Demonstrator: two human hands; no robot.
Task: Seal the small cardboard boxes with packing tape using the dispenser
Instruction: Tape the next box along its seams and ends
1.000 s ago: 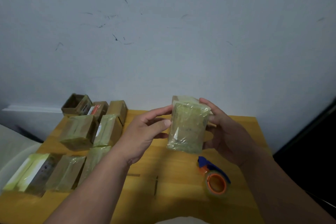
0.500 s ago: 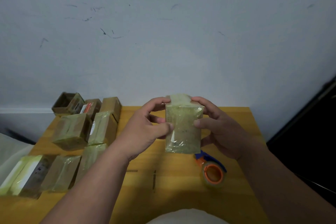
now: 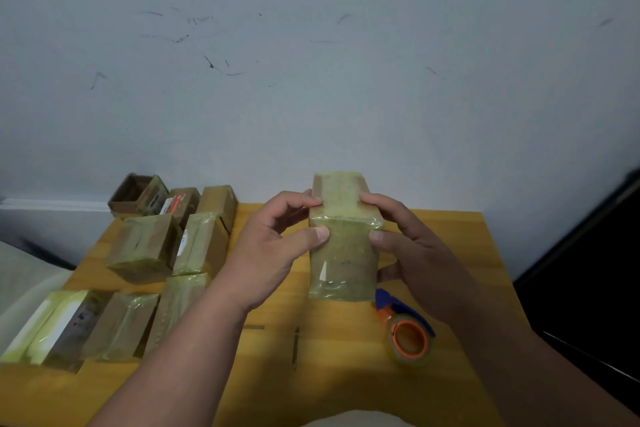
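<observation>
Gripping taped box [image 3: 343, 253]: left hand [image 3: 270, 253], right hand [image 3: 415, 253] (palm hidden); dispenser [image 3: 408, 333] partly hidden.

The held box [image 3: 343, 253] is brown cardboard under glossy yellow-green tape; at five o'clock of it the dispenser [image 3: 403, 326] is blue with an orange core; the table [image 3: 346, 367] is honey-yellow wood; the wall [image 3: 346, 80] is pale grey-blue with dark scuffs.

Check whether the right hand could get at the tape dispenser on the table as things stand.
Probably yes, once freed. The right hand grips the taped box together with the left hand, so it is occupied. The tape dispenser lies on the table just below that hand, with nothing on top of it.
</observation>
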